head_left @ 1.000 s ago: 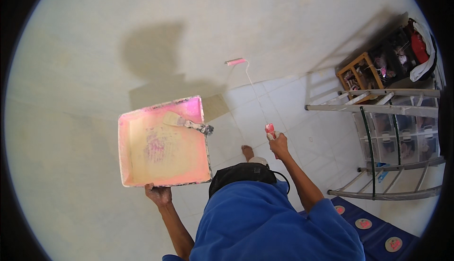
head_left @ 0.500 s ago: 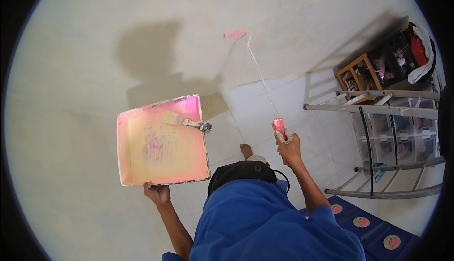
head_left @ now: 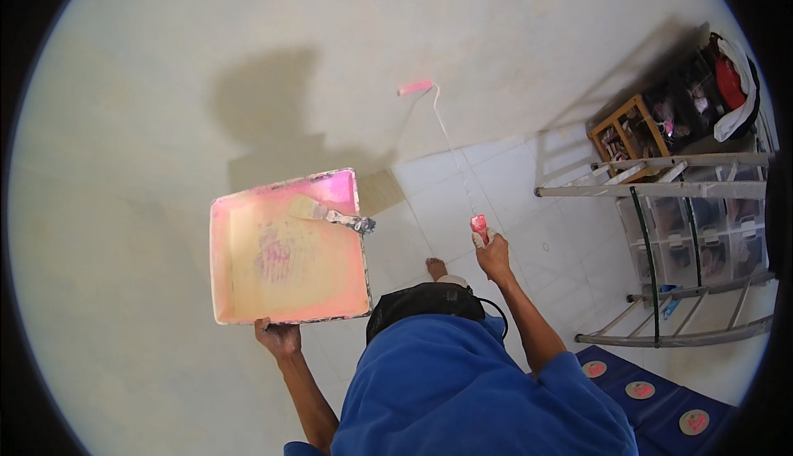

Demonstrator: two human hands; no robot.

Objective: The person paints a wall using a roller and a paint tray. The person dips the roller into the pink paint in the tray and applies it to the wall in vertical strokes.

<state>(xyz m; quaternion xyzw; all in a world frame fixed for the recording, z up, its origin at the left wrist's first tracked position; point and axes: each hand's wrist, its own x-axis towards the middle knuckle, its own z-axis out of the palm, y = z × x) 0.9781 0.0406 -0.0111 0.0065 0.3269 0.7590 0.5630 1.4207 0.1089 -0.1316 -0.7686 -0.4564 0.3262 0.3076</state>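
Note:
My left hand [head_left: 279,339] grips the near edge of a square paint tray [head_left: 360,268], its thumb over the rim. Cream paint with pink and magenta stains covers the tray's inside. Across its far right side lies a paintbrush [head_left: 337,217] with a dark, paint-crusted handle that juts past the rim. My right hand [head_left: 491,254] is closed round the red handle of a paint roller [head_left: 478,225]. From that handle a long thin wire frame runs up to the pink roller sleeve [head_left: 415,88], which rests against the pale wall [head_left: 496,35] as far as I can tell.
A metal ladder [head_left: 652,189] stands on the right, in front of clear plastic drawers [head_left: 673,245]. Behind it are a wooden frame [head_left: 632,130] and dark shelving with cloths. A blue mat [head_left: 619,390] with round pink-marked discs lies at lower right. My bare foot is on white tiles [head_left: 429,183].
The roller sleeve has come down the wall and slightly right. My right hand has drawn a little nearer with the handle. The tray has shifted slightly right in view.

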